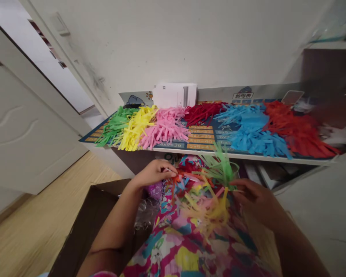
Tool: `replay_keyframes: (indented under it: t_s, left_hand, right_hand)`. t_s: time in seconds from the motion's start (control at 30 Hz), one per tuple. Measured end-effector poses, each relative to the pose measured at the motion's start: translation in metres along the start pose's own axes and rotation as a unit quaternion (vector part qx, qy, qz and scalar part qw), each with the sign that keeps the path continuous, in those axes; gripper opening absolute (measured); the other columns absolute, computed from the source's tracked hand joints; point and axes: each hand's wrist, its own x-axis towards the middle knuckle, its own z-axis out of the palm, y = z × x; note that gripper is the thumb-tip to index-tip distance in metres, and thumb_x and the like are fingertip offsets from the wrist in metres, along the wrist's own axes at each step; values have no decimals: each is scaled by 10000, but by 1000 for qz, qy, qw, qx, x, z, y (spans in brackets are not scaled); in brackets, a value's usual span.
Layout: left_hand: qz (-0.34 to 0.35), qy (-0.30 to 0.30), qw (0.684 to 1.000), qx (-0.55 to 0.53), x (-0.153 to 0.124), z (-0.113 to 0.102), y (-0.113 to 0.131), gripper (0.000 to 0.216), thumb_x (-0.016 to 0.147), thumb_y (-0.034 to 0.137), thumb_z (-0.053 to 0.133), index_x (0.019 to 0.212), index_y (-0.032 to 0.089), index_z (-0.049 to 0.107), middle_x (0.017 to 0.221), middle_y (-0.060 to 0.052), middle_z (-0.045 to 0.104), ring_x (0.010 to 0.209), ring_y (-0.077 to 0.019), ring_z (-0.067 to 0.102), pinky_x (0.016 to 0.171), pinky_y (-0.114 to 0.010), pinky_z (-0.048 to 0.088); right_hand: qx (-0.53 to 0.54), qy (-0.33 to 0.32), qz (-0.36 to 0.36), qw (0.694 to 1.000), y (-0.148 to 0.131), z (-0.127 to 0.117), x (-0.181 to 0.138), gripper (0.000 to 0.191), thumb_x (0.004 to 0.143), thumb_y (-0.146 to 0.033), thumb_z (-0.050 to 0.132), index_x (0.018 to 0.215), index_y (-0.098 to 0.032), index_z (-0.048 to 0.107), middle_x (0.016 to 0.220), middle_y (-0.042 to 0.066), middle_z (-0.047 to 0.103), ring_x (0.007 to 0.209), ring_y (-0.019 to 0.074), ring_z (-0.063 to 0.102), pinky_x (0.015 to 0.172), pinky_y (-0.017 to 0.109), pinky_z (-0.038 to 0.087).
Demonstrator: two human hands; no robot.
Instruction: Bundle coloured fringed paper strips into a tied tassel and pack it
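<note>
Above my lap, a thin white string spans between my two hands, with multicoloured tissue-paper tassels [206, 206] in orange, blue, pink and yellow hanging along it. My left hand [154, 173] pinches the string's left end between thumb and forefinger. At the other end, my right hand [252, 196] is closed on the string, its fingertips against a light green paper tassel [226, 169] whose strips stick upward and look blurred. The middle tassels droop over patterned pink clothing [173, 246].
On the shelf top [202, 148] lie green [117, 125], yellow [138, 129], pink [167, 127], dark red [203, 112], blue [250, 129] and red [302, 129] tassels. A white card stack [173, 95] leans on the wall. An open cardboard box [86, 223] stands lower left.
</note>
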Motion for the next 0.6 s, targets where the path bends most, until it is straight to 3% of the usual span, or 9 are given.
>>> replay_keyframes:
  t_s: [0.1,0.27,0.4,0.5,0.6]
  left_hand:
    - [21,76,994,-81,-11,-14,23,366,804,465,706,959,137,755,774,-40,681,674,-128,572,626,-220,436]
    - [84,137,981,-111,-15,-31,47,339,788,443,744,936,138,759,560,41,511,505,-71,410,496,-187,337]
    - [87,133,985,-69,-4,-52,56,346,761,433,762,931,132,774,602,16,588,520,-78,469,498,-183,354]
    - [68,105,992,-26,1,-64,63,334,751,405,766,958,143,791,662,-13,676,550,-93,537,519,-180,391]
    - [64,78,995,9,4,-72,68,284,723,401,780,836,142,811,741,-58,746,651,-145,632,591,-201,462]
  right_hand:
    - [6,5,-52,999,-31,-25,-7,308,879,-471,575,1035,-236,700,666,0,600,565,163,552,520,272,435]
    - [-50,38,-143,988,-54,-46,14,305,908,-478,550,1008,-265,745,792,46,698,645,184,614,571,278,459]
    - [-142,66,-176,972,-65,-64,34,412,936,-491,490,717,-233,725,633,41,621,590,169,562,557,279,411]
    - [-146,72,-200,966,-71,-78,37,402,951,-497,496,769,-242,749,610,25,572,567,158,529,534,274,387]
    - [-134,71,-204,967,-74,-84,40,432,920,-576,523,818,-242,778,622,30,586,563,161,523,521,279,380]
